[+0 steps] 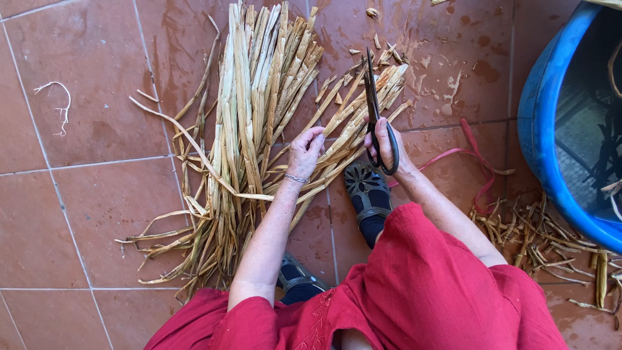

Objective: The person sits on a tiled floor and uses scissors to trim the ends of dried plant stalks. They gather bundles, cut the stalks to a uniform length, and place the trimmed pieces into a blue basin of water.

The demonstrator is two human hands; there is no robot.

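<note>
Fingers (315,139) of left hand (304,152) pinched on pale dried stalks (259,97) fanned over the tiled floor (84,214). Right hand (387,144) closed through handles of black scissors (374,110), blades shut, above the stalks, beside a blue tub (541,129).

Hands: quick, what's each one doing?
Left hand: fingers pinching dried reed stalks.
Right hand: closed on black scissors.
</note>
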